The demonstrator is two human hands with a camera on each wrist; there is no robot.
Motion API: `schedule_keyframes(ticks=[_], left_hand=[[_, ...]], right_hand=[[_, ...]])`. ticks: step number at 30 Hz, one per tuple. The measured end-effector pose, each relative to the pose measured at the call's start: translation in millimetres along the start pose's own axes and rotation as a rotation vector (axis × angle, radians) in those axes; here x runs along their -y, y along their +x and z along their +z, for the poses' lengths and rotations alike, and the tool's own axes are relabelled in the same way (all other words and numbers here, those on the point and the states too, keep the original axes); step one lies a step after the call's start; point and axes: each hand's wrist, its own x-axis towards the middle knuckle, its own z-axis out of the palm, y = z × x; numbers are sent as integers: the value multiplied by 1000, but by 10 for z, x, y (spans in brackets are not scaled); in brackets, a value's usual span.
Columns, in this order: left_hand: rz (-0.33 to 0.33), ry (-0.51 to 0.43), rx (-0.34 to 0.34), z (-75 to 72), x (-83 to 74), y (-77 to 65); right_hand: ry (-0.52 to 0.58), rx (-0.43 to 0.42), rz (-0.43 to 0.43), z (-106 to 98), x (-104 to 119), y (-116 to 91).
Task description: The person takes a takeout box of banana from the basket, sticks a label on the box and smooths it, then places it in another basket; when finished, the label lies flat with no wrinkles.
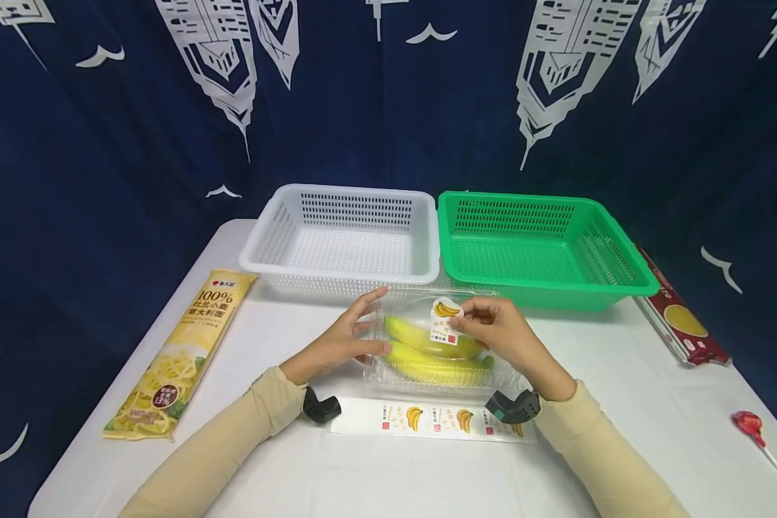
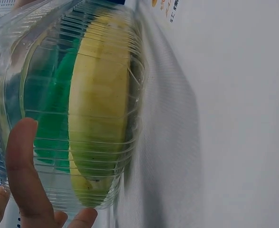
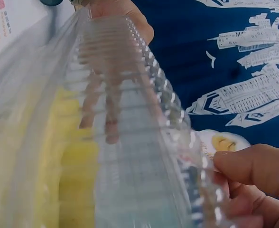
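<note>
A clear plastic clamshell box (image 1: 372, 374) with yellow bananas (image 1: 437, 368) inside sits in the middle of the white table. My left hand (image 1: 337, 345) grips its left end, index finger at the far corner and thumb near the front. Ribbed plastic and one banana (image 2: 99, 95) fill the left wrist view. Over the lid, my right hand (image 1: 501, 334) pinches the right edge of a white sticker (image 1: 442, 332) printed with bananas. The right wrist view shows thumb and fingers at that sticker (image 3: 225, 142), beside the box's beaded rim.
A strip of banana stickers (image 1: 421, 419) lies in front of the box. Behind stand a white basket (image 1: 339, 276) and a green basket (image 1: 550, 284). A yellow pasta packet (image 1: 181, 352) is at left; a dark red packet (image 1: 683, 316) and a lollipop (image 1: 749, 424) at right.
</note>
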Motion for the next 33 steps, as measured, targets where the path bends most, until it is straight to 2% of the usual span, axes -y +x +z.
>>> schedule_keyframes(ticks=[8, 17, 26, 33], left_hand=[[-11, 11, -2, -45, -56, 23], [-33, 12, 0, -24, -42, 10], [-5, 31, 11, -24, -40, 62], [-28, 17, 3, -12, -4, 23]], right_hand=[[-26, 24, 10, -5, -37, 96], [-78, 49, 48, -67, -9, 98], [-164, 3, 43, -91, -1, 150], [-180, -32, 67, -26, -54, 125]])
